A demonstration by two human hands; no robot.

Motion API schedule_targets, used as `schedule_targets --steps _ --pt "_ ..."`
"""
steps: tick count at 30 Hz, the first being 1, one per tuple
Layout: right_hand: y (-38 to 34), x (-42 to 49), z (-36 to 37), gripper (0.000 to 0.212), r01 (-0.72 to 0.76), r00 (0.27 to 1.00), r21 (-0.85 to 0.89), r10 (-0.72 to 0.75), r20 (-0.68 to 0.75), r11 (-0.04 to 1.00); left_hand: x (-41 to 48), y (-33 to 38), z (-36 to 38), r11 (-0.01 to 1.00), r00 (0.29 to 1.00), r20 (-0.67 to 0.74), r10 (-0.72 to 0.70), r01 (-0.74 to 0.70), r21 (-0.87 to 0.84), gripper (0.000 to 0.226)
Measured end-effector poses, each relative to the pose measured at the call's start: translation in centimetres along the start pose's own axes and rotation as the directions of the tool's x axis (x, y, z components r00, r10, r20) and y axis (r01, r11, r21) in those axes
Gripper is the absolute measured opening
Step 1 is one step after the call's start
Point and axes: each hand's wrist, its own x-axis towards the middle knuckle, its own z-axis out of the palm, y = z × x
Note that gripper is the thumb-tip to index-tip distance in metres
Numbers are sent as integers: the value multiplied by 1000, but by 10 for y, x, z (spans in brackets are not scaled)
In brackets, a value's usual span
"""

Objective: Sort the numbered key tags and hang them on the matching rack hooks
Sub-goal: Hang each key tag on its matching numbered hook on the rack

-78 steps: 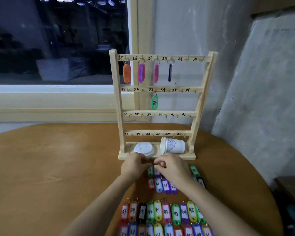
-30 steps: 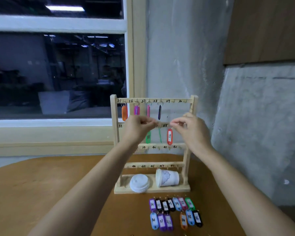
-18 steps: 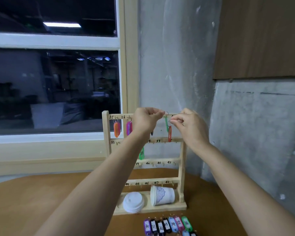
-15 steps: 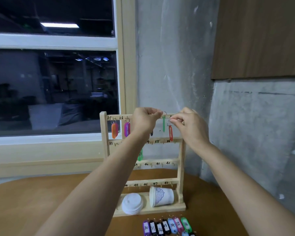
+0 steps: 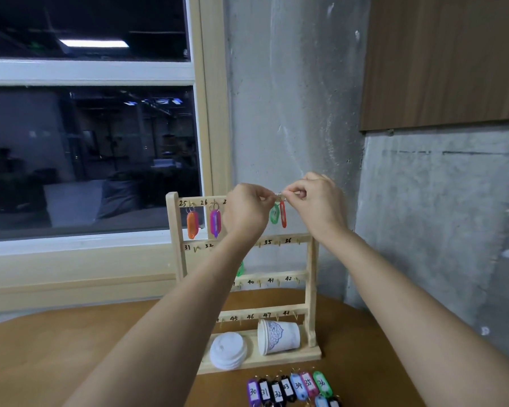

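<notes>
Red oval plastic key tag [image 5: 283,214] pinched by right hand [image 5: 316,201] at top rail of pale wooden rack [image 5: 177,230]. Left hand [image 5: 244,214] curled, hold unclear. Risk: ring snags adjacent green plastic tag [image 5: 274,213], dislodging it.

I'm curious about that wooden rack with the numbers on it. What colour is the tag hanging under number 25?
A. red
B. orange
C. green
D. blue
B: the orange tag hangs from the leftmost hook on the top rail of the wooden rack, under the handwritten 25, with a purple tag beside it under 26.
</notes>
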Motion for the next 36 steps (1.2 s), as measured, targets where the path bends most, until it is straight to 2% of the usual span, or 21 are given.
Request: schedule_targets --steps 7,10,14,16,21,25,27,31,36 --pt "-2 -8 3 17 -7 999 -188 13 33 982 -13 -10 -2 979 991 -18 132 -127 159 11" --pt "1 -25 4 10 38 997 -162 -27 69 986 -23 -24 -3 972 983 5 183 -181 148 10" --pt "6 -68 14 16 18 983 -107 2 182 994 -45 -60 -3 976 978 89 190 -198 88 5" --pt "10 -95 22 14 -9 958 -83 32 285 996 -60 -84 -1 980 976 150 157 -172 96 8" --pt "19 -166 48 11 -77 853 -65 99 512 995 -104 -153 8 970 953 300 -43 -32 240 27" --pt "27 -203 63 10 -145 775 -72 158 612 987 -137 -200 21 941 887 431 -167 14 337 10" --pt "30 -216 66 11 -149 747 -77 163 645 986 -152 -215 28 940 868 457 -194 31 341 5" --pt "36 -232 70 11 -135 706 -58 137 695 989 -167 -231 41 935 841 491 -227 46 353 18" --pt "41 -245 76 12 -142 662 -60 139 736 988 -173 -236 52 926 840 506 -199 -8 377 17"
